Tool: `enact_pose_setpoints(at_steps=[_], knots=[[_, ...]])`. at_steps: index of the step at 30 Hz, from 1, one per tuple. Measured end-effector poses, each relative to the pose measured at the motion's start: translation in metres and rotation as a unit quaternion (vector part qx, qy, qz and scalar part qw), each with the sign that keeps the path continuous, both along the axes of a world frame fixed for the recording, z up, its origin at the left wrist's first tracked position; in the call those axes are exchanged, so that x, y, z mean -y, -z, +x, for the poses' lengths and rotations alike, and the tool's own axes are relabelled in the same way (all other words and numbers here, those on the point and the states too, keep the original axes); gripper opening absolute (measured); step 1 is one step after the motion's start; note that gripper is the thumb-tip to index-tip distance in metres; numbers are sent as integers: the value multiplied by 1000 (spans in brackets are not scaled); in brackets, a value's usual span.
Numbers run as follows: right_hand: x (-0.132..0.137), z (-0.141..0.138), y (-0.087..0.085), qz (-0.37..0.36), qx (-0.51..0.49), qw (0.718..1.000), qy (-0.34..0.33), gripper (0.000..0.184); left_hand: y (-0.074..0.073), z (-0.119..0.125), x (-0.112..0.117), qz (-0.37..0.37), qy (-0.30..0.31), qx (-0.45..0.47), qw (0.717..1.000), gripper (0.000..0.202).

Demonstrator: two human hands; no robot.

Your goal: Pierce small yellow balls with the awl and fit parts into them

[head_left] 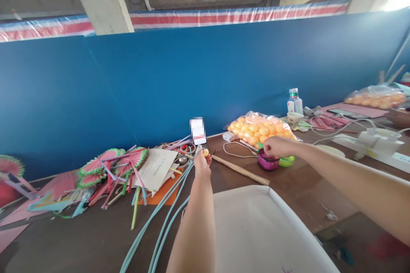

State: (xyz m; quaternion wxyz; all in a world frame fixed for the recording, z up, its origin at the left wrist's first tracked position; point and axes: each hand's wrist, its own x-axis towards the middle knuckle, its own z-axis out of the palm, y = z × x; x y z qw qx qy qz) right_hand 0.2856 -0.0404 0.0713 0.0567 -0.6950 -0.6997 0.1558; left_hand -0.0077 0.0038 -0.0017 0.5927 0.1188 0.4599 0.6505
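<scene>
My left hand (202,164) is stretched forward over the table, its fingers closed around a small gold round thing (205,152). Just beyond it stands a phone-like white screen (198,132), partly blurred out. To the right, my right hand (274,146) is at the top of a small purple container (268,162). Its fingers are bent and closed, with the tips hidden by the hand or the container's rim, so what they hold cannot be made out. A bright green dish-like thing (286,161) sits against the purple container.
A clear bag of orange balls (256,128) lies behind my right hand. A wooden stick (241,170), light blue cords (160,209) and a large white sheet or board (253,226) lie nearer. Folded paper fans (99,164) are heaped left. Plastic bottles (294,102) stand by the blue partition (192,72).
</scene>
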Motion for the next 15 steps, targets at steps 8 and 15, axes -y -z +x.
enact_pose_setpoints(at_steps=[8, 15], knots=[[5, 8, 12, -28, -61, 998, -2, 10, 3, 0, -3, 2, 0, -1, 1000, 16], [2, 10, 13, 128, -125, 984, 21, 11, 2, 0, -2, 2, 2, 0, 1000, 17]])
